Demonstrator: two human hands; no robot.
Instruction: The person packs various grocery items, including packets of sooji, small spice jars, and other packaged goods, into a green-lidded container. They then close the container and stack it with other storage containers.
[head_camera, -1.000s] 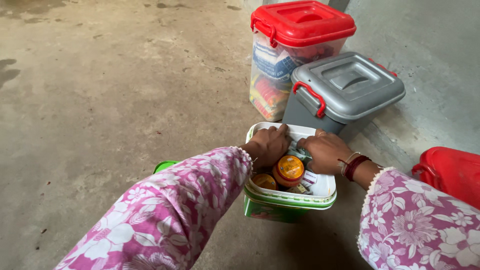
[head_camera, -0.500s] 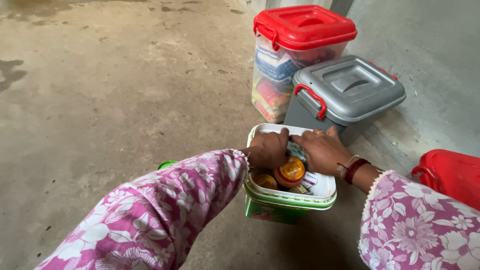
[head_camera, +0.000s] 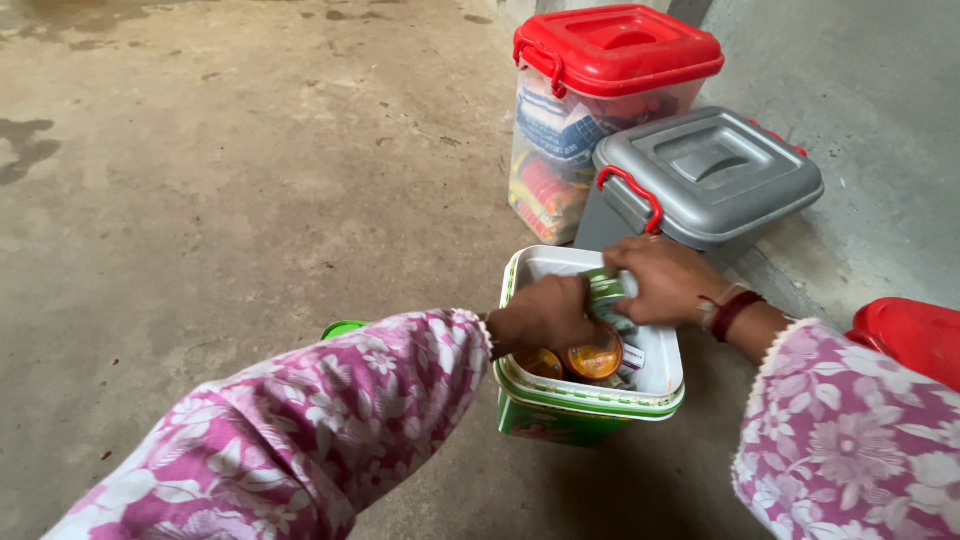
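Note:
A white tub with a green base (head_camera: 664, 385) stands open on the concrete floor. Inside it are two orange-lidded jars (head_camera: 596, 358) and some packets. My left hand (head_camera: 543, 316) reaches into the tub from the left with its fingers curled. My right hand (head_camera: 665, 280), with a dark red bangle on the wrist, comes over the tub's far rim. Both hands meet on a green packet (head_camera: 606, 289) at the back of the tub, and both close on it. Both sleeves are pink with a flower print.
Behind the tub stand a clear container with a red lid (head_camera: 612, 52), full of packets, and a grey-lidded container with red latches (head_camera: 706, 172). A red object (head_camera: 912, 336) lies at the right edge. A green lid (head_camera: 343, 328) shows under my left arm. A grey wall rises on the right.
My hands have moved from the tub's far rim toward each other and now meet on the green packet inside. The tub and the containers have stayed put.

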